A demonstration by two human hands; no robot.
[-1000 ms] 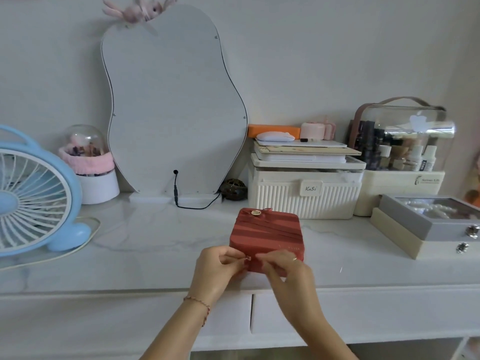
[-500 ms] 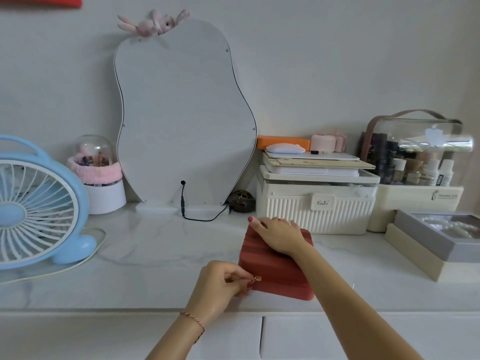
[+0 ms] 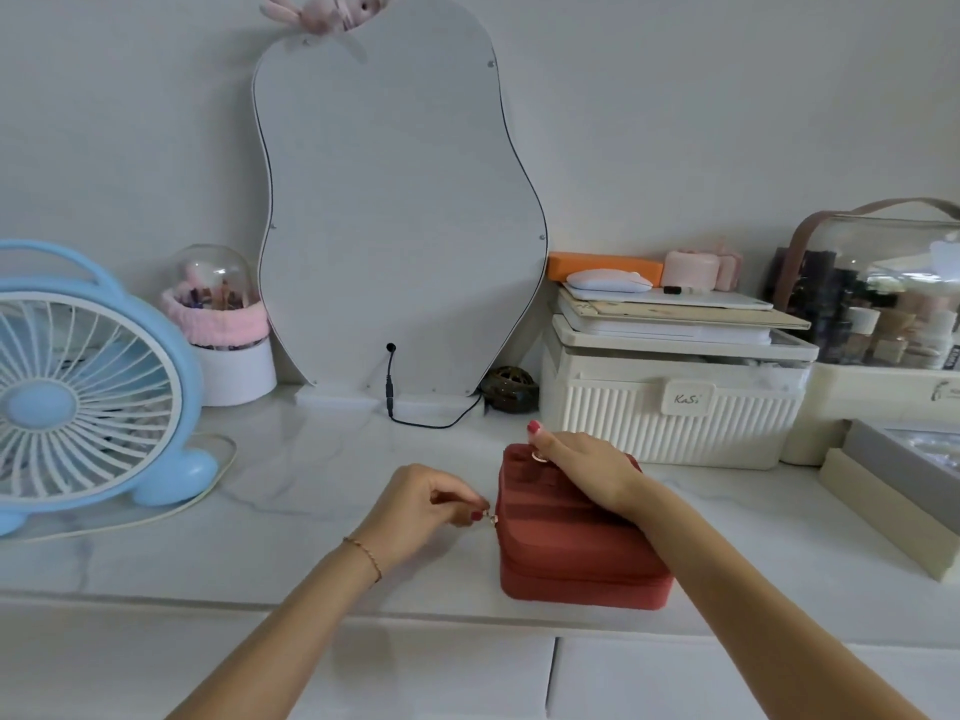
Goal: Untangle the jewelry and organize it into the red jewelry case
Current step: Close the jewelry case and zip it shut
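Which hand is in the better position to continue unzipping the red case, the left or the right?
Probably the left. The left hand already pinches the zipper pull at the left side of the red jewelry case. The right hand rests on the case's top, seemingly steadying it.

A single head-worn wide-angle view looks forward and down, close over the marble countertop [image 3: 311, 511] toward the wall.

red ribbed jewelry case [image 3: 571, 537], blue fan [image 3: 78, 402]
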